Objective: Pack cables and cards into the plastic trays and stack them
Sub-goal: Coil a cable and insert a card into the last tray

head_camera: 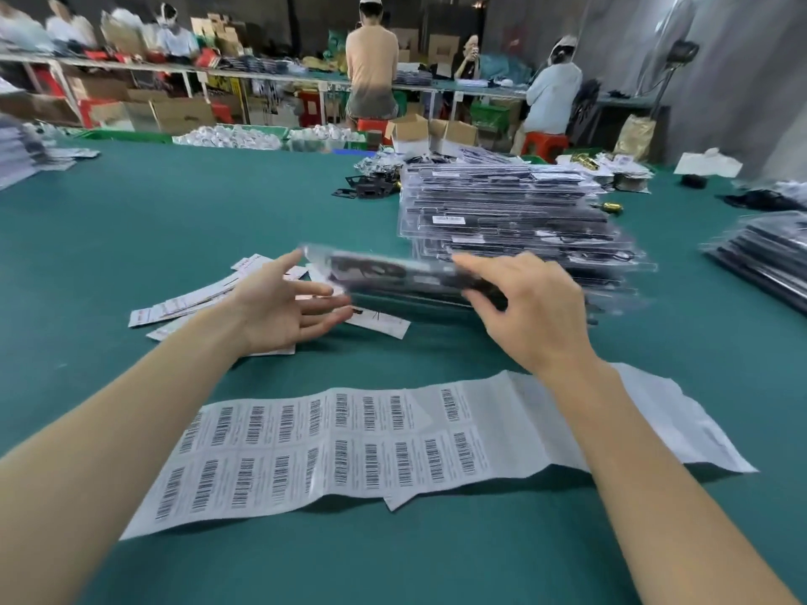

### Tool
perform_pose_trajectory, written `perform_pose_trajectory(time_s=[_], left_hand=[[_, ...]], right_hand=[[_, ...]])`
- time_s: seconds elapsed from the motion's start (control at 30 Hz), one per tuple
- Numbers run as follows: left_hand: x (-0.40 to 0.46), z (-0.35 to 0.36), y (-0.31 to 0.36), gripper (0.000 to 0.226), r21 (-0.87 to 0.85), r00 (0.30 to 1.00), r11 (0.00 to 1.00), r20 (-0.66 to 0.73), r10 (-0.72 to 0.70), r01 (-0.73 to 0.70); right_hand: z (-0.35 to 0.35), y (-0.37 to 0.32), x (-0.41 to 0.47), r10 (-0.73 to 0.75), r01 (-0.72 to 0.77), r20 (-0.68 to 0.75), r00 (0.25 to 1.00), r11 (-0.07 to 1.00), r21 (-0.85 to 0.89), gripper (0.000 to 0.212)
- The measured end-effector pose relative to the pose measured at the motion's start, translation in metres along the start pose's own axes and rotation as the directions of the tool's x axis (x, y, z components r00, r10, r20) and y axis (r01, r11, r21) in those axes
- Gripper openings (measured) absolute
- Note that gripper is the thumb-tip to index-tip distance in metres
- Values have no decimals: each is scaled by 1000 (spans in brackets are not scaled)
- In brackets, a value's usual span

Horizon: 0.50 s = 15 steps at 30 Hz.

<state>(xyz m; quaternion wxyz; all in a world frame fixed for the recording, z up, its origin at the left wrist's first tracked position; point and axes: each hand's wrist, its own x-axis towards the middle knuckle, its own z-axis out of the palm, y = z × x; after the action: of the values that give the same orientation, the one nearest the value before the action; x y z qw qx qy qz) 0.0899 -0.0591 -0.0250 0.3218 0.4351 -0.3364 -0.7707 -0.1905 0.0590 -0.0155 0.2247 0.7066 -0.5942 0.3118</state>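
So on the far left of the green felt surface (174, 211) there's a loose fan of white paper cards (196, 299), and the left hand (279, 307) hovers right over them, palm turned inward, fingers (325, 305) straight and spread, holding nothing. Its fingertips sit just beside the left end of the clear plastic tray with a black cable inside (384, 272); whether they actually touch it I can't tell, the tray is pretty blurred.

That tray is up off the surface, long axis running left to right and tilted a bit, lying between the two hands. The right hand (524, 307) has it at the right end, thumb underneath and index finger over the top edge, so it's pinching the tray. The right hand is clearly the one carrying it; the left looks ready to steady the free end.

Just behind and right of the tray is the tall stack of filled clear trays (515, 220), close by. My guess is the tray goes on top, so it needs to go up and right.

Nearest the camera lies a long white sheet of barcode labels (349, 443), untouched.
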Motion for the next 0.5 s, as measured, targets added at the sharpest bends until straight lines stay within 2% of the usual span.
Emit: perform_pose_trajectory(time_s=[0.07,0.13,0.23,0.3,0.37,0.43,0.5], left_hand=[[2,-1,-8,53,-12,989,992,-85,121,-122],[5,3,-16,44,98,964,973,-142,224,-211],[6,14,-25,35,297,962,932,-112,251,-208],[5,23,-28,38,335,974,921,-34,224,-200],[2,31,-31,51,365,976,906,71,204,-216],[0,37,-34,64,398,962,884,212,169,-243],[-3,40,-34,62,426,938,864,318,136,-269]], right_hand=[[-10,-12,22,-1,1,-5,1000,1000,-3,39],[-17,-21,49,45,-45,50,998,999,-1,39],[-23,-27,93,186,-197,169,968,979,53,42],[-22,-27,111,321,-358,230,919,923,143,42],[-15,-22,119,457,-537,291,840,775,332,27],[-8,-15,118,565,-654,349,748,533,537,14],[-1,-7,112,631,-688,418,653,263,677,13]])
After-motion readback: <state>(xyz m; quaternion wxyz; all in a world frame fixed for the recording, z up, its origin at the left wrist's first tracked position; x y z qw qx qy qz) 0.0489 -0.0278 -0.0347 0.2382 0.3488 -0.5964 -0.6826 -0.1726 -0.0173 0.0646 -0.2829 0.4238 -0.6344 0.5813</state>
